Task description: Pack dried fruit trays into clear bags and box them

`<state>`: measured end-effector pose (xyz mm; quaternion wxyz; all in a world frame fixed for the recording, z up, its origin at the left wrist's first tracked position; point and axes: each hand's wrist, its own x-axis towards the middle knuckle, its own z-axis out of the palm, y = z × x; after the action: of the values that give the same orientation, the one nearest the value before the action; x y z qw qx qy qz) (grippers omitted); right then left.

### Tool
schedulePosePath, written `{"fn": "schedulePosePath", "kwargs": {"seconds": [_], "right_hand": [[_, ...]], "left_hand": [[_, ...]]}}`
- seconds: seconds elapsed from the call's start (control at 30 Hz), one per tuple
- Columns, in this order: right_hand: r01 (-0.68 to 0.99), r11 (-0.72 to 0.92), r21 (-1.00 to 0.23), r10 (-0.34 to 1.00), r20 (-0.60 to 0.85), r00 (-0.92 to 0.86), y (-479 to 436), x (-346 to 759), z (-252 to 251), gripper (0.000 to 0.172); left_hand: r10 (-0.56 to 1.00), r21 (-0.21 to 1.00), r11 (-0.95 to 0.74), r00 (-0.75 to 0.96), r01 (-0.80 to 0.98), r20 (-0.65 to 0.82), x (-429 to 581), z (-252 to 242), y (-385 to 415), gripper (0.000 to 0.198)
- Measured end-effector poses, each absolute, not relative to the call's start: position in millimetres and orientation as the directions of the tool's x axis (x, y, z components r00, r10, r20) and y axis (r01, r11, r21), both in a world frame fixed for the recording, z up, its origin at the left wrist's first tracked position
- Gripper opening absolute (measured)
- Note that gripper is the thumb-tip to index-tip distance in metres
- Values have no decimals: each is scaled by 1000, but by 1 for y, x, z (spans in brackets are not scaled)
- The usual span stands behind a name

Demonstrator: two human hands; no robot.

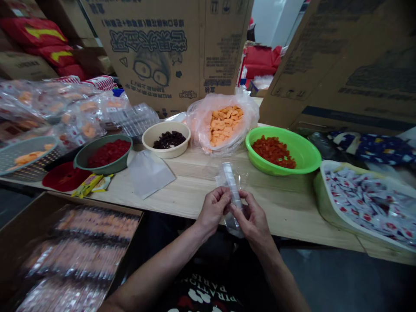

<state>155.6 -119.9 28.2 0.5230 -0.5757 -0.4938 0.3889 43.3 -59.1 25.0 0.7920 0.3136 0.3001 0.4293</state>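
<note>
Both hands meet at the front edge of the table around a narrow clear plastic tray point(231, 177) with ridged compartments. My left hand point(214, 206) pinches its left side, thumb and fingers pressed together. My right hand point(251, 214) closes on the right side, with the thumb across the lower part. Thin clear film point(234, 225) hangs around and below the tray; whether it is a bag I cannot tell. Beyond the hands lies a plastic bag point(199, 121) of orange candy-like pieces point(225, 123). A green bowl point(305, 162) of red-orange cubes point(273, 151) stands to the right.
Left are a cream bowl point(151, 138) of dark dried fruit, a grey-green bowl point(121, 164) of red pieces, a white sheet point(151, 175) and yellow packets point(87, 185). A tub point(325, 203) of sachets stands right. A carton point(134, 221) of packed trays sits lower left. Cardboard point(182, 56) rises behind.
</note>
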Motion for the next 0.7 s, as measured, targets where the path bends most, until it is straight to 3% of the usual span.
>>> {"fn": "schedulePosePath", "kwargs": {"seconds": [0.47,0.57,0.7], "right_hand": [[258,132,-957,964,185,193,-110,147,13,29],[245,124,-962,966,173,194,-111,148,14,29],[172,2,-985,976,40,215,-110,143,19,31]], "left_hand": [[773,525,629,529,-573,-349,29,-1,-48,40],[783,576,612,517,-542,-345,31,1,-48,42],[861,760,471,421,-447,-286,36,10,-53,46]]}}
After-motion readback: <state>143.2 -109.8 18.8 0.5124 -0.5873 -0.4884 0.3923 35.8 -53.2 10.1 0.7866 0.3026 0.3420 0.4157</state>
